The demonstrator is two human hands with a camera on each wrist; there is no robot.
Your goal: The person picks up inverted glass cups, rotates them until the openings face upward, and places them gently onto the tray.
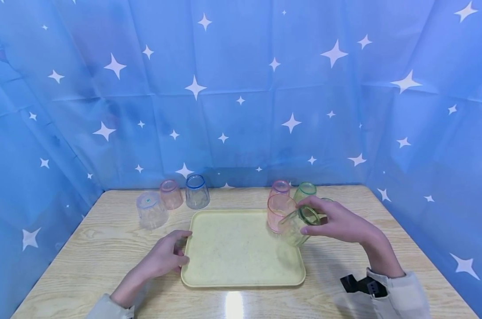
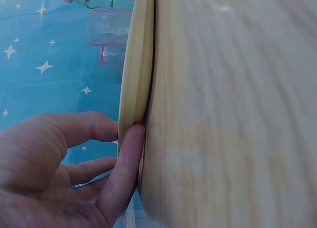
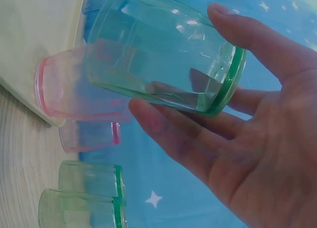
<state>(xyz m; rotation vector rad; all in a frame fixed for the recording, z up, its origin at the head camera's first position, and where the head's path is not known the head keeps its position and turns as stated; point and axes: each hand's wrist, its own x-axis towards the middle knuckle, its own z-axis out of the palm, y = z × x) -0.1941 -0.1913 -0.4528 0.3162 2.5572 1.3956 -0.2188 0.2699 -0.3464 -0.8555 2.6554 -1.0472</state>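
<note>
In the head view, my left hand [image 1: 165, 254] holds the left edge of a pale yellow tray [image 1: 233, 248]. Its thumb and a finger [image 2: 130, 151] meet the tray's rim in the left wrist view. My right hand [image 1: 336, 220] grips a clear green glass [image 1: 294, 230] with a darker green base ring. That glass is tilted above the tray's right side, its base towards my palm; fingers and thumb lie along its sides in the right wrist view. Close beside it, a pink glass [image 1: 276, 220] stands upright at the tray's back right corner.
Behind the tray's right corner are an upside-down pink glass [image 1: 281, 188] and green glasses [image 1: 305, 190], one mostly hidden by my hand. Back left stand a clear glass [image 1: 151, 212], a pink glass [image 1: 171, 196] and a blue-ringed glass [image 1: 197, 193]. A starred blue curtain [image 1: 241, 133] surrounds the table.
</note>
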